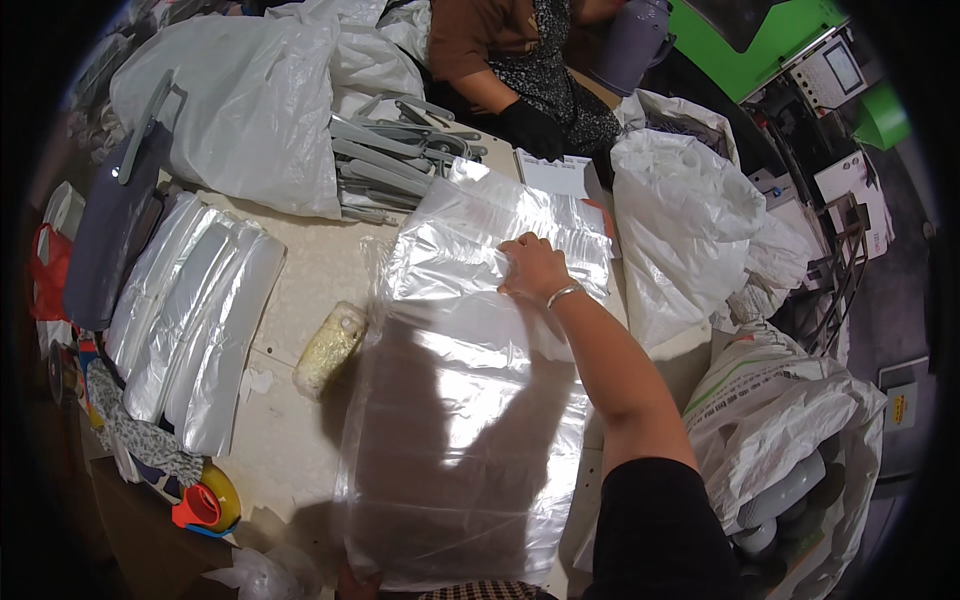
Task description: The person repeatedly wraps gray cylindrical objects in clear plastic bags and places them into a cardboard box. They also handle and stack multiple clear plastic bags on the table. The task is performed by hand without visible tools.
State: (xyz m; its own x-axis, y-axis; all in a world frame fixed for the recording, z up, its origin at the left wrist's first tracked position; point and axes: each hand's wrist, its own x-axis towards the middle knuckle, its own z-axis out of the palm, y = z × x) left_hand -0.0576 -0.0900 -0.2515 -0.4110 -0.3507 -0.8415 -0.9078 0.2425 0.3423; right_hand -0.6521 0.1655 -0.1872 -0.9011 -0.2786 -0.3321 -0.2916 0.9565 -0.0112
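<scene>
A stack of large clear plastic bags point(465, 390) lies lengthwise before me on a pale tabletop. On its upper part rests my right hand point(534, 266), fingers bent against the film, a bracelet at the wrist; whether it pinches a layer I cannot tell. At the bottom left corner of the bags a small part of my left hand point(358, 583) shows, mostly cut off by the picture's edge, its grip unclear. Left of the stack lies a yellowish lump wrapped in clear film point(330, 349). Further left are more folded clear plastic bags point(199, 315).
Grey plastic handles point(397, 157) spill from a white woven sack point(240, 112) at the upper left. A tape dispenser point(206, 502) sits at lower left. White sacks point(682, 217) stand on the right. Across the table, a co-worker with a black-gloved hand point(532, 129) is beside a white box point(555, 174).
</scene>
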